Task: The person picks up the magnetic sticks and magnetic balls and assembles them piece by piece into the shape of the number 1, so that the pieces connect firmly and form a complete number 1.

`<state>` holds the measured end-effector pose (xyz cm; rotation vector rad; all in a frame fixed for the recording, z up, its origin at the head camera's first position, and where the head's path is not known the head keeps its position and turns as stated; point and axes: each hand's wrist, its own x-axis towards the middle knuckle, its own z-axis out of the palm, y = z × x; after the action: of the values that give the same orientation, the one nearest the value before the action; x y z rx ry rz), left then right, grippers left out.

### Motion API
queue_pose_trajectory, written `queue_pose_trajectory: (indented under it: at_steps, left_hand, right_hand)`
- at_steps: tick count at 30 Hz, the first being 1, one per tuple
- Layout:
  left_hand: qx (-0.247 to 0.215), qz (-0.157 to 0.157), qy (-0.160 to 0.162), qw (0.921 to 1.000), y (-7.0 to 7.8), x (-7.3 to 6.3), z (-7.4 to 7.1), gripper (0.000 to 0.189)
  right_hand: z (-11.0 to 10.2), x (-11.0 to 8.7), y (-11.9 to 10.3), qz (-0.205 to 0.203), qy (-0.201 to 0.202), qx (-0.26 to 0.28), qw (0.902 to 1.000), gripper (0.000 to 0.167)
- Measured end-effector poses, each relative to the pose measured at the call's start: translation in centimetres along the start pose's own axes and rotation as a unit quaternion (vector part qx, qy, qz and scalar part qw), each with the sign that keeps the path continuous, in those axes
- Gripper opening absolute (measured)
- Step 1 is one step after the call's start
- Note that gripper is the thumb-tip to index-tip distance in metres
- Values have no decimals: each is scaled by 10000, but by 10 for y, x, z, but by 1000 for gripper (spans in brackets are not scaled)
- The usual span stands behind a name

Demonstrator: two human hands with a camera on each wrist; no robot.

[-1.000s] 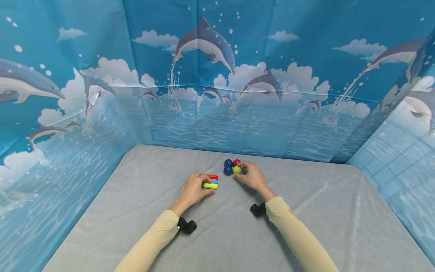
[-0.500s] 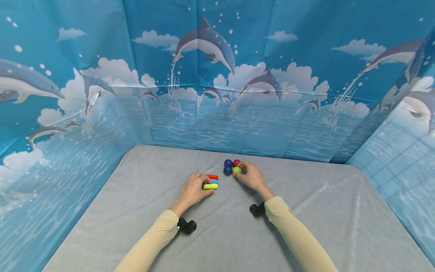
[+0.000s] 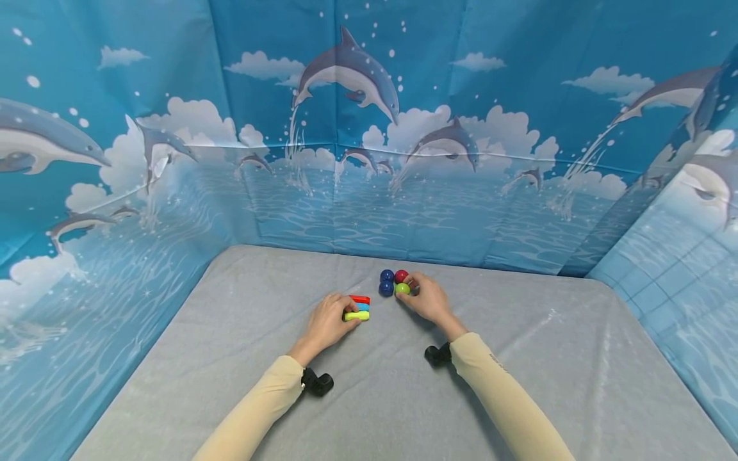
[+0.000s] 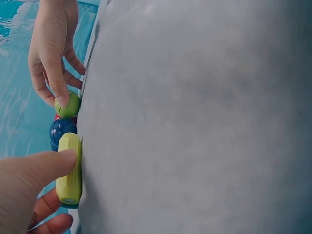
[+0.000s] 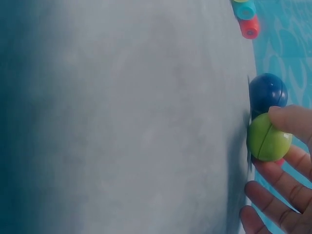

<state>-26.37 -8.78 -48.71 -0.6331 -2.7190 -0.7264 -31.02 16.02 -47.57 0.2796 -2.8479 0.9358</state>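
Three short rounded sticks lie side by side in the head view: a yellow stick [image 3: 357,315] nearest, a blue stick [image 3: 363,307] and a red stick [image 3: 361,299] behind. My left hand [image 3: 328,320] holds the yellow one, its thumb [image 4: 61,161] against the ribbed side; the other fingers are partly hidden behind. To the right sit two dark blue balls [image 3: 386,289], a red ball [image 3: 401,276] and a green ball [image 3: 402,289], grouped in a square. The green ball is pinched by my right hand [image 3: 429,299], between thumb [image 5: 292,122] and a finger.
A grey cloth covers the table [image 3: 380,397]. Behind it and along both sides hangs a blue curtain [image 3: 369,211] printed with dolphins. Black wrist cameras [image 3: 317,382] are strapped at both sleeves.
My left thumb has moved in against the yellow stick. The right hand stays around the green ball, which has shifted very slightly. Sticks and other balls look still.
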Motion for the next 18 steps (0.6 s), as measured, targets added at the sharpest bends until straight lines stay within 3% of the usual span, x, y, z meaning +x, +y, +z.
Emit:
queue_pose_trajectory:
  at_steps: [18]
  left_hand:
    - [45, 3, 46, 10000, 4, -2, 2, 20]
  right_hand:
    - [-3, -4, 8, -140, -57, 255, 9996, 31]
